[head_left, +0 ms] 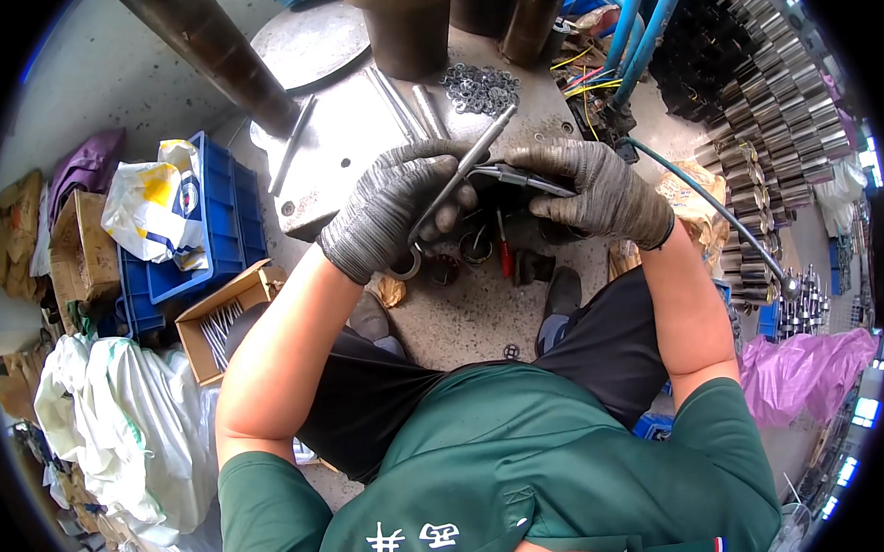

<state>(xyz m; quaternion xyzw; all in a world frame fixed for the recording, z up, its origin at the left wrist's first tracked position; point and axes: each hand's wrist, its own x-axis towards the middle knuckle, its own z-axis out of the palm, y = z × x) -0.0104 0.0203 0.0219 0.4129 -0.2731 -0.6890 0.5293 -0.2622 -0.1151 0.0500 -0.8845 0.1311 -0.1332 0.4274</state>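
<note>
My left hand (376,205), in a grey knit glove, is closed around a slim metal rod (493,135). The rod slants up to the right, past the fingers. My right hand (610,200), gloved alike, grips a slender metal tool that looks like pliers (528,180). One end of this tool meets or nearly meets the rod beside my left fingers; whether they touch I cannot tell. Just beyond both hands, a heap of small dark metal rings (480,89) lies on the metal machine table (337,187). More metal rods (292,145) rest on that table.
Thick machine columns (210,55) rise at the back. Below my hands is a red-handled tool (506,258). At left stand a blue crate (233,201) and a carton of rods (201,353). Stacked metal cylinders (781,89) and a thin green hose (704,201) are on the right.
</note>
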